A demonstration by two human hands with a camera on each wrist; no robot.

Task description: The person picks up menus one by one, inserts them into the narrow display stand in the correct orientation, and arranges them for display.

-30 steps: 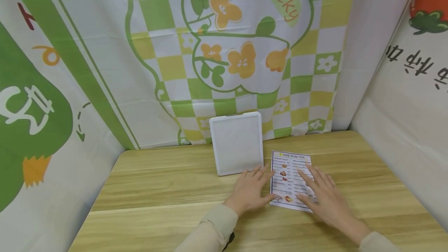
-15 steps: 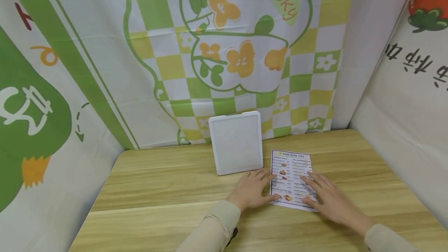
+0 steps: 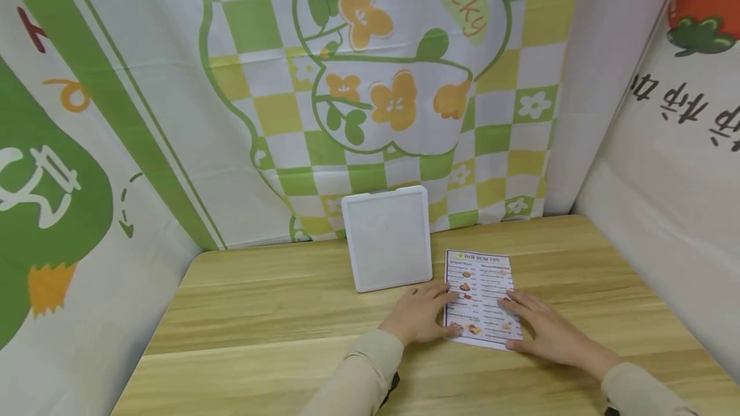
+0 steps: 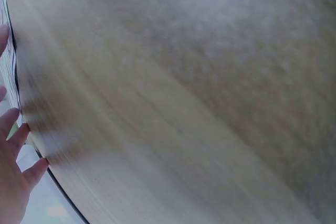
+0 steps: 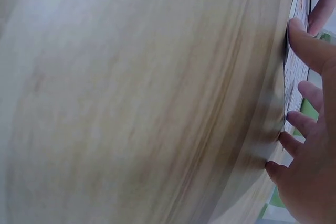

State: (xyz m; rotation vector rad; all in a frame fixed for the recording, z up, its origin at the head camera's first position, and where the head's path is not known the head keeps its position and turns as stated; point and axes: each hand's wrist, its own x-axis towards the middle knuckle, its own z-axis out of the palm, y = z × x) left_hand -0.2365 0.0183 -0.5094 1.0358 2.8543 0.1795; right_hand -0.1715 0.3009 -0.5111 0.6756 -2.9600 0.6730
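Observation:
A printed menu sheet [image 3: 480, 297] headed "DIM SUM INN" lies flat on the wooden table. At its left edge is my left hand [image 3: 417, 315], palm down, with thumb and index fingertips over the margin. My right hand [image 3: 548, 334] sits on the opposite side, its fingertips on the right edge and the thumb by the lower right corner. Fingers of both hands are spread and relaxed. The left wrist view catches the left hand [image 4: 13, 177] only at its border. In the right wrist view, the right hand's [image 5: 310, 166] fingertips meet the tabletop beside the paper.
A white rectangular tray-like board [image 3: 387, 239] stands upright behind the left hand, leaning back near the patterned curtain [image 3: 324, 178]. The wooden table [image 3: 260, 300] runs back to the curtain, with white printed cloth walls [image 3: 665, 210] at the sides.
My right hand has slid slightly down and outward, uncovering more of the menu's right side. The left hand's fingers have drawn back a little toward me. The menu stays almost in place.

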